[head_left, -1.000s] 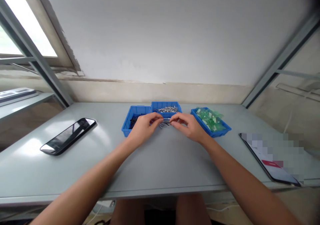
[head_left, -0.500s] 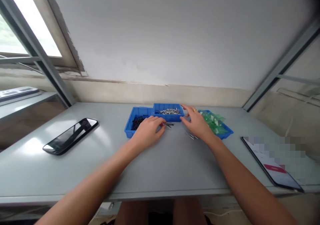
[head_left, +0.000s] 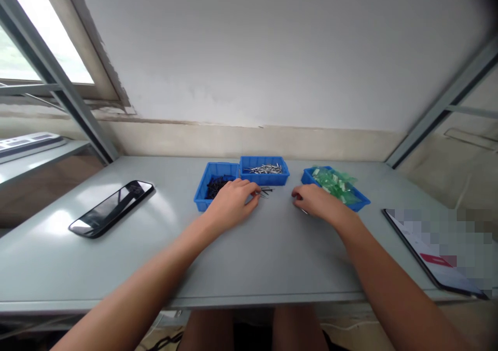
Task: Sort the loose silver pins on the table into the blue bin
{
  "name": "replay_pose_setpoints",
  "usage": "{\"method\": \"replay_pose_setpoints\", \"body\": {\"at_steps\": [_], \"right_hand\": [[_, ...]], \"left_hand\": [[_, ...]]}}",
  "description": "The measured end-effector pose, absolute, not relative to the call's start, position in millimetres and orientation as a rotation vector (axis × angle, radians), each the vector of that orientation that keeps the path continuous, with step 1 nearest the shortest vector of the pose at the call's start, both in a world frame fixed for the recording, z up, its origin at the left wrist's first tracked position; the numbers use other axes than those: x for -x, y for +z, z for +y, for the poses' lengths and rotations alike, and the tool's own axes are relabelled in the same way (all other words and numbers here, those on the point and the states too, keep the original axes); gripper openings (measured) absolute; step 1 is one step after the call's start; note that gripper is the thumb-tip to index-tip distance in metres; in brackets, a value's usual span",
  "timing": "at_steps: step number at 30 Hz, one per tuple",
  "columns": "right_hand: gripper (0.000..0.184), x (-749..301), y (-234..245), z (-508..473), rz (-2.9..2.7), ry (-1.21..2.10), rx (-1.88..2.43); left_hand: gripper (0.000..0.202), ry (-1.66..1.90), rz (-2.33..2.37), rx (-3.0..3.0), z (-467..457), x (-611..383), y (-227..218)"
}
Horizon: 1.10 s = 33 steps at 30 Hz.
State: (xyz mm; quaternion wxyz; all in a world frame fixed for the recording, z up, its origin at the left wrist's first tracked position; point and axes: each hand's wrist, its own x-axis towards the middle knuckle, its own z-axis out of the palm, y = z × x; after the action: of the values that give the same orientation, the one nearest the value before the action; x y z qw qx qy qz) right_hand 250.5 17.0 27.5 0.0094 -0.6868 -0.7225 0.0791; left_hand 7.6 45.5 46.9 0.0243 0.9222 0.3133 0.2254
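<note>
My left hand [head_left: 235, 200] is closed in a pinch on a small bunch of thin nails [head_left: 266, 191], silver and dark, whose ends stick out past the fingertips to the right. It hovers at the front right corner of a blue bin [head_left: 202, 204] of black screws or nails [head_left: 218, 186]. To the right, my right hand [head_left: 313, 200] is down at the tabletop with its fingers curled over some silver nails [head_left: 304, 212]; just a short end shows beneath them. Behind, between the hands, a second blue bin [head_left: 264, 178] holds many loose silver nails [head_left: 268, 169].
A third blue bin [head_left: 361, 204], filled with small green plastic bags [head_left: 336, 184], sits right behind my right wrist. One phone [head_left: 112, 209] lies on the grey table [head_left: 268, 257] at left, another device with a lit screen [head_left: 431, 252] at right. A wall [head_left: 252, 70] rises behind.
My right hand has come away from the silver nail bin, down toward me, and its spread fingers have curled over the nails on the table. My left hand keeps its bunch in nearly the same place.
</note>
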Motion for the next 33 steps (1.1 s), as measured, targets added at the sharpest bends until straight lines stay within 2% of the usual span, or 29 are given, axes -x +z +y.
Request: {"method": "replay_pose_setpoints", "body": {"at_steps": [4, 14, 21, 26, 33], "right_hand": [[0.027, -247.6, 27.4, 19.1, -2.210, 0.286, 2.084], [0.032, -228.9, 27.5, 28.5, -2.082, 0.135, 1.643], [0.012, -215.8, 40.7, 21.5, -1.716, 0.536, 1.281], [0.015, -208.6, 46.5, 15.0, -1.669, 0.795, 1.128], [0.017, -206.5, 45.2, 14.6, -1.682, 0.816, 1.102]], "left_hand": [[0.017, 0.695, 0.951, -2.857, 45.4, -8.9, 46.2], [0.018, 0.777, 1.166, -2.765, 46.7, -6.5, 56.8], [0.022, 0.821, 1.086, -2.755, 46.3, -7.3, 54.6], [0.022, 0.805, 1.028, -2.784, 46.4, -7.2, 53.1], [0.019, 0.831, 0.921, -2.794, 47.5, -7.1, 51.2]]}}
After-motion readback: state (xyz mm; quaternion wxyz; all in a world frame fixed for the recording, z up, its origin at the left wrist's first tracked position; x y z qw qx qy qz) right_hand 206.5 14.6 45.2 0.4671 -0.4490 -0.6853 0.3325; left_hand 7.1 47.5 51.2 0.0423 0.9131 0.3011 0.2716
